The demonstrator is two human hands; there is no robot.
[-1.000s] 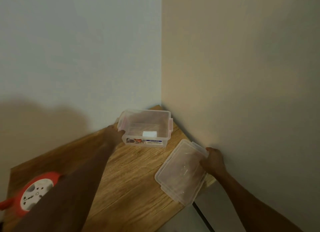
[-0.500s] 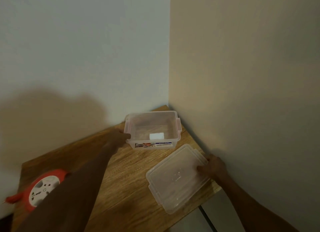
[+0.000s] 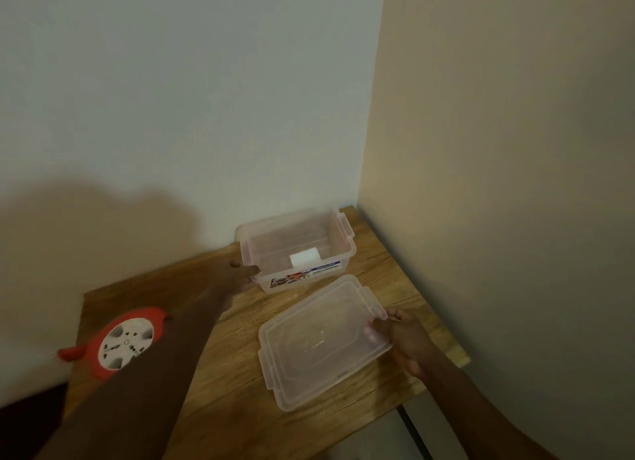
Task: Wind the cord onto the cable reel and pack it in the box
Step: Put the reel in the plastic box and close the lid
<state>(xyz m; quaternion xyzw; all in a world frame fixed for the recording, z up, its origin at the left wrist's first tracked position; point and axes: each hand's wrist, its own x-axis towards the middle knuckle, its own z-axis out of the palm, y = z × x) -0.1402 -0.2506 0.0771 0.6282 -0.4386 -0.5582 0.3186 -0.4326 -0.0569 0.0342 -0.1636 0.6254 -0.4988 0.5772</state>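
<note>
A clear plastic box (image 3: pixel 338 250) with a printed label stands open in the far corner of the wooden table (image 3: pixel 226 373). My left hand (image 3: pixel 240 277) rests against the box's left front corner. The clear lid (image 3: pixel 316 342) lies flat on the table in front of the box. My right hand (image 3: pixel 398 336) grips the lid's right edge. A red cable reel (image 3: pixel 125 342) with a white socket face lies flat at the table's left side, partly hidden by my left forearm. No loose cord shows.
Two walls meet right behind the box. The table's right edge runs along the right wall, and its front right corner drops off to a grey floor (image 3: pixel 378 439).
The lid has moved left and down onto the table in front of the box, still in my right hand. My left hand stays at the box's left corner.
</note>
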